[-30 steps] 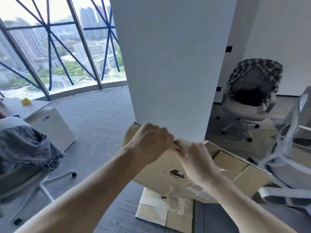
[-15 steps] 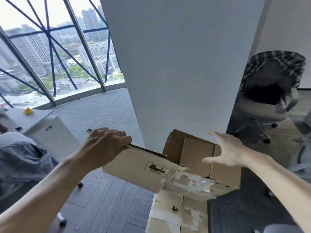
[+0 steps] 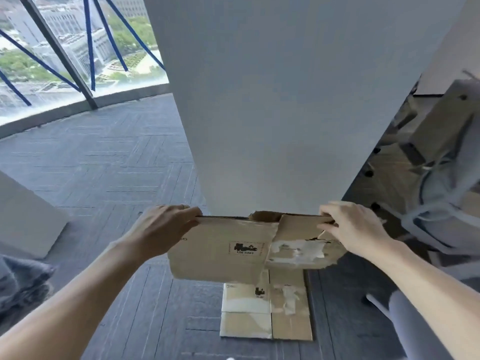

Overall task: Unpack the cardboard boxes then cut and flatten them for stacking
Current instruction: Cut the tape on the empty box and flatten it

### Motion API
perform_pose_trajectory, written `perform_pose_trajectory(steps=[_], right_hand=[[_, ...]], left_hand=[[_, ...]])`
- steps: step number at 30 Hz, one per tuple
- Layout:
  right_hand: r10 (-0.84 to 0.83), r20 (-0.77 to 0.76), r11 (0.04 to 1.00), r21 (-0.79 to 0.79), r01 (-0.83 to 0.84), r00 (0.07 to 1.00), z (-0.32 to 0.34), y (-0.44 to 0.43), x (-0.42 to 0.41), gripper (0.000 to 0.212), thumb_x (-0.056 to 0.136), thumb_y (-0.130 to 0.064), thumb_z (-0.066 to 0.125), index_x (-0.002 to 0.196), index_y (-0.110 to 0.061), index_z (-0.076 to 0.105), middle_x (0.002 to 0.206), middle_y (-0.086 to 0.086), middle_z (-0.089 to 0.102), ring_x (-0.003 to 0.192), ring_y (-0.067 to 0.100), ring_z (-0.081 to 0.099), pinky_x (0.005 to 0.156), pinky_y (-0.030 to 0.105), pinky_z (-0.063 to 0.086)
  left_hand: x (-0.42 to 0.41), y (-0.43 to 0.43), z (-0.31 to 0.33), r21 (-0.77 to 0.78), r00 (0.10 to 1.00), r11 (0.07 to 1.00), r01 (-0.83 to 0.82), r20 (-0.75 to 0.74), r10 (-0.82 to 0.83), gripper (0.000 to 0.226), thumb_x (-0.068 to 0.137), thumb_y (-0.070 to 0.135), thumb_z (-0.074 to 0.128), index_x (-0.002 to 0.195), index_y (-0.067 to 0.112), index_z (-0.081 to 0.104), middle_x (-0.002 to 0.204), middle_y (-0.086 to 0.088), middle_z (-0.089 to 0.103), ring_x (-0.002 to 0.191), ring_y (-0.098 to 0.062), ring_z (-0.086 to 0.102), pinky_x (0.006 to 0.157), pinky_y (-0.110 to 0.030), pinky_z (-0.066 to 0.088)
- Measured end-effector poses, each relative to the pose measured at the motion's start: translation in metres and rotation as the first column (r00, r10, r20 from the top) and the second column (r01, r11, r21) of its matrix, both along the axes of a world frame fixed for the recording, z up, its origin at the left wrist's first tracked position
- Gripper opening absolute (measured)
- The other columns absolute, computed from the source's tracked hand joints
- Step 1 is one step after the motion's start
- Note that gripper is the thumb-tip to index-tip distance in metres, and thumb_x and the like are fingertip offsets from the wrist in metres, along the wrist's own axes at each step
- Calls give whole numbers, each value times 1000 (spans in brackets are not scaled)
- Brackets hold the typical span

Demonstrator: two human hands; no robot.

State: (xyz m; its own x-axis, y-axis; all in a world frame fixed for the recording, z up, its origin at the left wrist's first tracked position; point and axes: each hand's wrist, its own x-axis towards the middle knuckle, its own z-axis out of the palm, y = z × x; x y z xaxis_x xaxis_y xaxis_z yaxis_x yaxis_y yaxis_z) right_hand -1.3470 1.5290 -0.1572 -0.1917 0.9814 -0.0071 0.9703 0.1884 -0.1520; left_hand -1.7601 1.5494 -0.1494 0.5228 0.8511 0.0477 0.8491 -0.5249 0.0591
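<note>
The person is holding a flattened brown cardboard box (image 3: pixel 223 250) up by its top edge, and the weak spot is looking like its right-hand panel. That panel is torn and ragged, with white tape remnants across it, so I am judging that a hard tug there could rip it and leave the box dangling from one hand. Released unevenly, it could also be landing askew, off the pile of flattened brown and white cardboard (image 3: pixel 265 315) lying on the grey carpeted floor (image 3: pixel 117 165) just beneath.

The left hand (image 3: pixel 166 227) is gripping the box's upper left corner, fingers curled over the edge. The right hand (image 3: pixel 350 227) is pinching the upper right edge in the same way. The box is hanging in the air between the two hands, its printed face towards the person, close in front of the broad pale grey pillar (image 3: pixel 272 113). A white office chair (image 3: pixel 441 203) is standing near the right hand.
</note>
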Motion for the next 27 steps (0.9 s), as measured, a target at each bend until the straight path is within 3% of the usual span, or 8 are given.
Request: perform_pose_trajectory(steps=[6, 11, 14, 16, 21, 25, 27], right_hand=[[-29, 60, 999, -41, 31, 998, -74, -3, 5, 29, 89, -28, 75, 77, -26, 48, 74, -10, 48, 68, 14, 51, 56, 35, 46], [0, 112, 980, -197, 22, 994, -174, -5, 18, 20, 86, -19, 75, 85, -22, 56, 81, -9, 49, 75, 17, 54, 52, 34, 44], [56, 130, 959, -283, -17, 990, -257, -12, 30, 27, 81, -18, 80, 83, -23, 53, 79, -11, 44, 74, 18, 56, 46, 30, 36], [77, 123, 932, -360, -27, 989, -313, -18, 35, 31, 80, -20, 81, 80, -24, 51, 77, -12, 41, 72, 18, 56, 47, 28, 29], [152, 121, 809, -585, -53, 981, -435, -30, 42, 19, 96, -36, 62, 88, -31, 46, 88, -11, 48, 89, 12, 56, 58, 30, 34], [101, 87, 748, -663, -18, 991, -536, -13, 43, 11, 99, -37, 60, 94, -30, 53, 90, -12, 52, 82, 12, 56, 58, 28, 33], [47, 78, 722, -691, 20, 996, -593, -1, 43, 15, 98, -38, 61, 90, -29, 52, 88, -13, 54, 77, 13, 57, 59, 31, 41]], left_hand=[[14, 21, -89, -201, 999, 980, -3, -45, -6, 18, 107, 34, 44, 111, 32, 61, 92, 14, 66, 66, -14, 60, 52, -29, 41], [38, 19, -192, -333, 994, 942, -48, -111, 11, 14, 106, 33, 46, 108, 28, 59, 87, 9, 67, 66, -21, 62, 50, -32, 37], [50, 8, -272, -435, 990, 897, -80, -142, 20, 10, 105, 31, 49, 104, 26, 58, 81, 8, 65, 61, -22, 59, 49, -33, 41], [58, -3, -328, -502, 984, 859, -103, -177, 14, 11, 105, 31, 50, 102, 25, 58, 80, 7, 65, 62, -23, 58, 51, -34, 41], [67, -22, -459, -692, 979, 709, -134, -205, -14, 8, 104, 36, 52, 106, 33, 60, 93, 5, 70, 86, -25, 68, 64, -35, 47], [66, -2, -572, -698, 981, 704, -135, -191, -1, 14, 103, 42, 52, 105, 30, 60, 93, 5, 72, 87, -24, 69, 64, -36, 47], [69, 14, -634, -696, 981, 701, -155, -191, 28, 16, 103, 41, 53, 105, 27, 61, 93, 4, 72, 86, -26, 69, 63, -35, 48]])
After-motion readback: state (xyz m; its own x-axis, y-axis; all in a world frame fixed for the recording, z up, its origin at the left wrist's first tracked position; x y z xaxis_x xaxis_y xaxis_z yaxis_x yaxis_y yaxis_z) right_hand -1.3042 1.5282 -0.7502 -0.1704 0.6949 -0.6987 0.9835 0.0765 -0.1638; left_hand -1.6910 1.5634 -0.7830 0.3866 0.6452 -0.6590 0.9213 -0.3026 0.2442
